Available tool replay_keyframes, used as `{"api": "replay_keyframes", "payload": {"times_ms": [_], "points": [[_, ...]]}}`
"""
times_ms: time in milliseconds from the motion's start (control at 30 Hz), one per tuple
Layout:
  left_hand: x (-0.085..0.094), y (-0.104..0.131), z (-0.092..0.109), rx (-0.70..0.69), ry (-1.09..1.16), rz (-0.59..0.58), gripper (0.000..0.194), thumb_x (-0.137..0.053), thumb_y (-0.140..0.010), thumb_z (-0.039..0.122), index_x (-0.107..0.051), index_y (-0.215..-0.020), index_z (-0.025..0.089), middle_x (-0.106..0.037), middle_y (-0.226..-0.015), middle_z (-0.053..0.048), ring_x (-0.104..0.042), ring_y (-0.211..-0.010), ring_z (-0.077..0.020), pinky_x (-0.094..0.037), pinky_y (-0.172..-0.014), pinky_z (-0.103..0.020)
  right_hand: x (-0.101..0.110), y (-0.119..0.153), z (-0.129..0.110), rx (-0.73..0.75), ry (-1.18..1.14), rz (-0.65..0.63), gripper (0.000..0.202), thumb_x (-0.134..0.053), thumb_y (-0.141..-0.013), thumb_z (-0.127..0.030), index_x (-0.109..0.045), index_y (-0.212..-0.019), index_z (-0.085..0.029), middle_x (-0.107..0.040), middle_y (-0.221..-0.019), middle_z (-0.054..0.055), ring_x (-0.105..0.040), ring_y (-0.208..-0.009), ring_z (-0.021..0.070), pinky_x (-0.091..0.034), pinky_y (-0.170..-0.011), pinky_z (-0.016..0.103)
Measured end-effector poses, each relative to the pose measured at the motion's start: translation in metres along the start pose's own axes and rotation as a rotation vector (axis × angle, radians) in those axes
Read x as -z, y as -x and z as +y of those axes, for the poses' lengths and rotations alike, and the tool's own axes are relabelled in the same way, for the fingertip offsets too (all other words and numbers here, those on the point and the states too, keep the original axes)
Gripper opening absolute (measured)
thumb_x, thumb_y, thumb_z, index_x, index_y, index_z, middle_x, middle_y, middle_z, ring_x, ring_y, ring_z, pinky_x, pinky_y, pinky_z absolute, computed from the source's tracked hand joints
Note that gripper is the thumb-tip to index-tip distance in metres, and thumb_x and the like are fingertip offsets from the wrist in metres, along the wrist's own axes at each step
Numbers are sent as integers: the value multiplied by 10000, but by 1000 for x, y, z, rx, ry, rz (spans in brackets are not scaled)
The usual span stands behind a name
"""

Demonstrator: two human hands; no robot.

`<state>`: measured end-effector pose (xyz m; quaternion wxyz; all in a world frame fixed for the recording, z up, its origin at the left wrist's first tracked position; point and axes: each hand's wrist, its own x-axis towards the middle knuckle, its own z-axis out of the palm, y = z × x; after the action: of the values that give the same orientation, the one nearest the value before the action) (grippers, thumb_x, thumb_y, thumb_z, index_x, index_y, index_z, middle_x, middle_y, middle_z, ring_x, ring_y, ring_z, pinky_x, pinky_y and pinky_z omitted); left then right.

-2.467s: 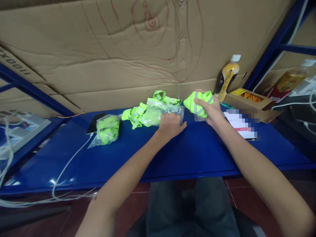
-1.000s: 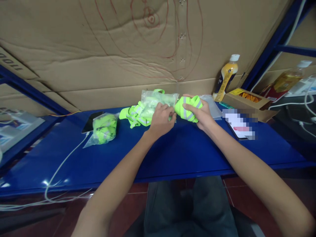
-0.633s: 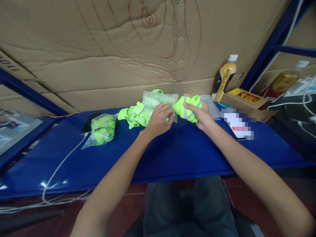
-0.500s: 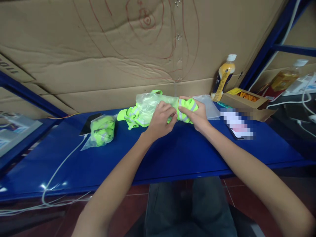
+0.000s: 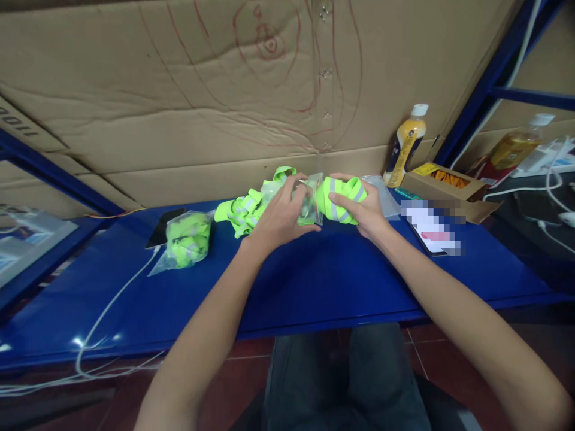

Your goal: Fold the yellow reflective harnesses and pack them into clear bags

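Lap: dark trousers (image 5: 336, 377), right up at the blue desk (image 5: 305, 287).
White cable: this one (image 5: 117, 290) swings up the desk's left side to a dark phone (image 5: 162, 228).
Packed bundle: a bagged yellow-green bundle (image 5: 187, 238) sits beside that phone.
Bright phone: over on the right, a lit phone (image 5: 429, 230) lies flat, partly pixelated.
Left hand: here's the left hand (image 5: 283, 215), fingers curved, thumb spread away below, over a clear bag (image 5: 309, 206); whether it grips, I can't tell.
Right hand: and the right hand (image 5: 371, 209) is closed round a rolled yellow-green strap (image 5: 339, 200), grey stripes showing, its left end right at the bag's mouth.
Loose straps: a heap of loose straps (image 5: 245, 212) spills out left of the left hand.
Flat bag: just beyond the right hand, a flat clear bag (image 5: 390, 200).
Back row: open carton (image 5: 465, 191), orange inside, then a tilted yellow bottle (image 5: 406, 146).
Backdrop: cardboard (image 5: 215, 84) with red looping lines.
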<state>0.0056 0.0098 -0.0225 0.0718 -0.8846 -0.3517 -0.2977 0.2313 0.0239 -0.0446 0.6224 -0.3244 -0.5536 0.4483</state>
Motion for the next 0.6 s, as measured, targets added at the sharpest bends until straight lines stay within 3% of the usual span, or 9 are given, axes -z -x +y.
{"api": "replay_keyframes", "payload": {"times_ms": [100, 167, 267, 400, 500, 600], "points": [[-5, -1, -1, 57, -57, 55, 1040, -943, -756, 417, -343, -1571, 177, -462, -1587, -263, -446, -1514, -457, -421, -1222, -622, 0, 1, -2, 3, 3, -55, 542, -978, -677, -462, -812, -1156, -271, -804, -1183, 44, -750, -1046, 258, -625, -954, 408], [-9, -1, 1, 109, -116, 61, 1090, -935, -723, 481, -355, -1587, 160, -544, -1509, -249, -470, -1436, -507, -392, -1191, -678, 1, 2, -5, 8, 30, -86, 548, -968, -687, -487, -812, -1168, -275, -807, -1190, 45, -752, -1062, 270, -626, -956, 418], [-12, -1, 5, 109, -126, 22, 958, -913, -677, 454, -481, -1473, 145, -619, -1354, -207, -497, -1337, -503, -400, -1161, -661, 1, 3, -10, 85, 153, -165, 501, -953, -699, -473, -825, -1138, -269, -816, -1188, 43, -749, -1102, 290, -610, -995, 434], [-11, 0, 12, 75, -61, -39, 745, -823, -714, 328, -499, -1364, 162, -601, -1277, -183, -575, -1239, -415, -475, -1089, -568, -3, 7, -11, 240, 336, -261, 354, -872, -777, -359, -823, -1117, -272, -822, -1197, 33, -742, -1161, 294, -554, -1096, 454], [-12, 0, 14, 106, -69, -56, 717, -778, -745, 323, -463, -1365, 151, -590, -1306, -208, -584, -1247, -425, -478, -1057, -577, -8, 8, -6, 282, 385, -206, 339, -833, -792, -321, -790, -1124, -271, -809, -1198, 38, -732, -1154, 289, -536, -1095, 453], [-18, 1, 13, 115, -13, -21, 784, -794, -736, 346, -414, -1389, 139, -561, -1347, -227, -564, -1288, -432, -463, -1097, -577, -9, 7, -5, 254, 406, -97, 337, -875, -727, -356, -756, -1022, -244, -786, -1061, 40, -705, -1004, 267, -559, -955, 418]]}}
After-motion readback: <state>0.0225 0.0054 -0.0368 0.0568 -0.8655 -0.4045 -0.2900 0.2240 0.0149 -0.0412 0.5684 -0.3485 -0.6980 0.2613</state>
